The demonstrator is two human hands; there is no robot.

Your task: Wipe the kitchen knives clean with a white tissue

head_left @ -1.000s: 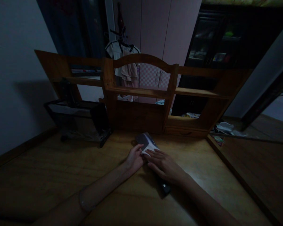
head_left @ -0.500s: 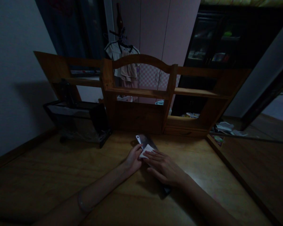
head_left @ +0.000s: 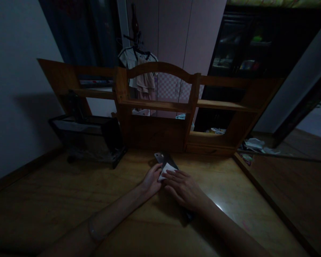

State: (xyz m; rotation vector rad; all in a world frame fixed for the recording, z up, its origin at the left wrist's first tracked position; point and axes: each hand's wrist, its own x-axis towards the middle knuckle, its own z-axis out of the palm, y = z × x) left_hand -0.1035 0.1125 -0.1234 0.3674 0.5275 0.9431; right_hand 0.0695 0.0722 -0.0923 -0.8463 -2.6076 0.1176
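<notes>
A kitchen cleaver (head_left: 166, 158) lies slanted in front of me, its grey, shiny blade pointing away with a small round hole near the far left corner. Its dark handle end (head_left: 188, 216) shows below my right wrist. My left hand (head_left: 151, 181) is closed on the blade's left side, thumb on top. Under the fingers of my right hand (head_left: 183, 187) is a folded white tissue or cloth (head_left: 168, 169), pressed flat against the blade. Most of the middle of the cleaver is hidden by the right hand.
All this is on a wooden tabletop (head_left: 117, 203). A wooden shelf unit (head_left: 160, 106) stands along its back, with a black-framed, glass-sided box (head_left: 88, 139) at the left. A raised wooden edge (head_left: 267, 200) runs down the right side. The room is dim.
My right hand has shifted very slightly up, with the white tissue or cloth under it. The left hand keeps its hold, and the reflection on the blade looks darker.
</notes>
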